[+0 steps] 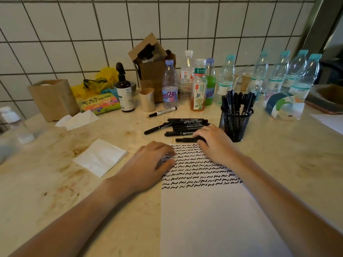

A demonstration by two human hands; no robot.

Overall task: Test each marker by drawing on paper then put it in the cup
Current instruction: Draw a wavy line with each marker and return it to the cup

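The right hand (213, 143) lies palm down at the far edge of the white sheet of paper (209, 216), its fingers curled over the nearest black marker with its cap on (185, 140), which lies crosswise just beyond the sheet; whether the fingers have closed round the barrel or only rest on it cannot be told, since the hand hides its own grip. The left hand (152, 164) rests on the sheet's left edge, fingers loosely bent and pressing down, holding nothing, as if to keep the paper from sliding. Between the two hands and toward the body run many rows of short black squiggles (196, 169), with the nearer half of the sheet blank. Just beyond the right hand's fingertips lies a loose pile of black capped markers (185, 125), and farther off a single white-barrelled marker with a black cap (163, 111). Immediately to the right of the right hand stands the black wire-mesh cup (234, 123), already bristling with upright black markers (239, 102). The step in hand looks like the picking of the next marker for testing. That calls for lifting it clear of the pile, pulling off the cap, likely with the left hand's help, scribbling on the blank part, recapping and dropping it into the cup.
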